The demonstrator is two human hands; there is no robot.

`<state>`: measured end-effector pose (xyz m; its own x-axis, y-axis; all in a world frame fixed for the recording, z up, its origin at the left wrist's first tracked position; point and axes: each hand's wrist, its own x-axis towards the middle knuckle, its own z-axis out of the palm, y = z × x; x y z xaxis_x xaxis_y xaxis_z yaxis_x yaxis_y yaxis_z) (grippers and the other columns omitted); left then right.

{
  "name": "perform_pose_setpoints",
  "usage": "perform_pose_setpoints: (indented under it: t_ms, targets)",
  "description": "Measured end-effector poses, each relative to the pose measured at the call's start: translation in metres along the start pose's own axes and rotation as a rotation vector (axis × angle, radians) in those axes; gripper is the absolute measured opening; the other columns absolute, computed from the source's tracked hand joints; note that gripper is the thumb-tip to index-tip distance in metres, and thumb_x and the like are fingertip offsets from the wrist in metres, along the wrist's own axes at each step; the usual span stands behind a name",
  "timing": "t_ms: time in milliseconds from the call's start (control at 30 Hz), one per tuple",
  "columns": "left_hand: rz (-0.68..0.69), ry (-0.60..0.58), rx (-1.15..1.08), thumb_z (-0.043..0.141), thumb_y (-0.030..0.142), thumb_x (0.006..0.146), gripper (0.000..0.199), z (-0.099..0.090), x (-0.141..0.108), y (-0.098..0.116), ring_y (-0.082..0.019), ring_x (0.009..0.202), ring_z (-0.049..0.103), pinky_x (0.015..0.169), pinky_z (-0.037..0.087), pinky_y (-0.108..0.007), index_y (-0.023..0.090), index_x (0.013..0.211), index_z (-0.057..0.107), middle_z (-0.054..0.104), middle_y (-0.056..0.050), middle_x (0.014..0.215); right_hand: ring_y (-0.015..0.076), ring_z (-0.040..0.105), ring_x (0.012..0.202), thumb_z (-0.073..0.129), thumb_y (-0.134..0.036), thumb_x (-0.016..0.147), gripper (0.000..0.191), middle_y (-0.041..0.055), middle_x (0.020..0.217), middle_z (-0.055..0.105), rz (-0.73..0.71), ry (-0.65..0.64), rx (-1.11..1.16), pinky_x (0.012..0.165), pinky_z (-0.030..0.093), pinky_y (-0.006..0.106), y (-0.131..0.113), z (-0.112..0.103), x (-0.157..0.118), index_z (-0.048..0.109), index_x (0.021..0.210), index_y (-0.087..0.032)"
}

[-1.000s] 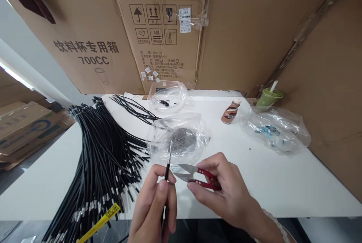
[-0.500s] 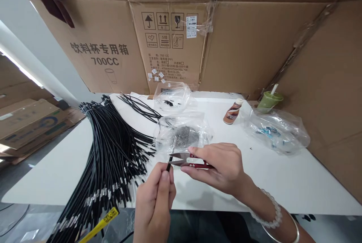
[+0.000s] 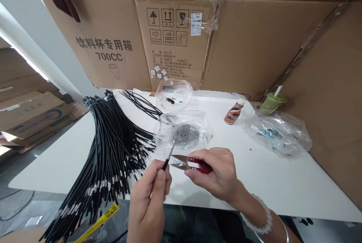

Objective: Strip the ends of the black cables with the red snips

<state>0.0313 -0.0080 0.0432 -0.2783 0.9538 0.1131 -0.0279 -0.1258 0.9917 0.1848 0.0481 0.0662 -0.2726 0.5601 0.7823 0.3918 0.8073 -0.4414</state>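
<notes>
My left hand pinches a black cable close to its end, and a thin silvery-grey tip sticks up out of the black sheath. Red-handled thread snips sit in my right hand, their two blades apart. The blade points are just right of the cable; whether they touch it I cannot tell. Behind the cable tip lies a clear plastic bag with a heap of small grey metal pieces. A large bundle of black cables with silvery ends spreads to the left of my hands.
Farther back is another clear bag with small black parts. A brown bottle, a green cup and a clear bag with blue pieces stand to the right. Cardboard walls the back of the white table. A yellow strip hangs lower left.
The snips have moved from around the cable to its right side, blades still apart. My left hand has shifted slightly left and down with the cable, now more tilted. The head view has shifted slightly.
</notes>
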Motion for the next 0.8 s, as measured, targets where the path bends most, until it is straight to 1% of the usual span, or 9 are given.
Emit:
perform_pose_setpoints:
  t_ms: [67,133,267,367,500,567,633,733,800]
  targets:
    - [0.009,0.02,-0.014,0.064,0.048,0.084,0.026,0.001,0.002,-0.005,-0.009,0.065,0.052,0.059,0.045,-0.013,0.023,0.087,0.063,0.057,0.002,0.072,0.0053,0.041,0.041,0.055,-0.042,0.093,0.037,-0.004,0.048,0.051,0.094,0.041,0.09,0.041,0.035,0.019,-0.003,0.007,-0.007,0.064,0.075,-0.011]
    - [0.046,0.037,-0.051,0.063,0.046,0.085,0.022,0.003,0.005,-0.01,-0.01,0.069,0.052,0.064,0.044,-0.014,0.024,0.088,0.064,0.058,0.002,0.074,0.0048,0.039,0.04,0.057,-0.042,0.091,0.035,-0.0044,0.048,0.049,0.17,0.084,0.145,0.04,0.034,0.018,-0.006,0.012,-0.014,0.064,0.075,-0.011]
    - [0.125,-0.003,-0.201,0.06,0.038,0.088,0.022,0.008,0.01,-0.015,-0.01,0.066,0.045,0.063,0.039,-0.016,0.022,0.075,0.063,0.05,0.002,0.068,0.0047,0.037,0.04,0.06,-0.043,0.089,0.035,-0.0049,0.048,0.047,0.218,0.112,0.191,0.039,0.033,0.017,-0.012,0.016,-0.019,0.064,0.075,-0.012]
    - [0.132,-0.037,-0.285,0.059,0.035,0.087,0.024,0.01,0.013,-0.016,-0.011,0.064,0.042,0.061,0.037,-0.021,0.02,0.069,0.061,0.045,0.001,0.065,0.0045,0.037,0.04,0.06,-0.042,0.089,0.034,-0.0056,0.046,0.045,0.219,0.114,0.198,0.04,0.032,0.017,-0.012,0.016,-0.018,0.064,0.074,-0.012]
    - [0.167,-0.077,-0.352,0.055,0.032,0.086,0.024,0.011,0.016,-0.017,-0.013,0.061,0.039,0.058,0.034,-0.026,0.019,0.067,0.06,0.042,0.0,0.062,0.0049,0.042,0.043,0.064,-0.039,0.087,0.03,-0.003,0.05,0.053,0.182,0.11,0.221,0.044,0.036,0.017,-0.01,0.015,-0.017,0.066,0.075,-0.011]
    - [0.19,-0.107,-0.358,0.052,0.03,0.086,0.023,0.011,0.017,-0.018,-0.014,0.059,0.037,0.056,0.033,-0.028,0.019,0.066,0.058,0.039,0.001,0.059,0.0055,0.044,0.045,0.069,-0.039,0.083,0.028,-0.0016,0.052,0.056,0.22,0.082,0.305,0.045,0.037,0.017,-0.009,0.013,-0.018,0.067,0.076,-0.012]
    - [0.241,-0.113,-0.33,0.05,0.027,0.085,0.023,0.012,0.019,-0.019,-0.014,0.057,0.034,0.055,0.03,-0.029,0.019,0.064,0.054,0.036,0.001,0.057,0.0052,0.04,0.044,0.069,-0.04,0.081,0.028,-0.003,0.05,0.052,0.389,-0.004,0.518,0.043,0.034,0.017,-0.008,0.011,-0.019,0.066,0.074,-0.014]
    - [0.36,-0.092,-0.274,0.048,0.024,0.082,0.022,0.012,0.021,-0.021,-0.014,0.056,0.034,0.054,0.026,-0.03,0.018,0.061,0.049,0.033,0.001,0.054,0.004,0.027,0.041,0.067,-0.05,0.081,0.037,-0.006,0.047,0.042,0.765,-0.195,0.952,0.037,0.023,0.018,-0.004,0.009,-0.021,0.061,0.07,-0.015]
    - [0.418,-0.093,-0.237,0.048,0.024,0.082,0.022,0.012,0.023,-0.023,-0.014,0.054,0.034,0.054,0.025,-0.031,0.018,0.06,0.049,0.033,0.001,0.053,0.0027,0.021,0.039,0.066,-0.057,0.078,0.044,-0.0065,0.048,0.042,0.908,-0.295,1.153,0.036,0.016,0.019,0.0,0.009,-0.022,0.058,0.069,-0.015]
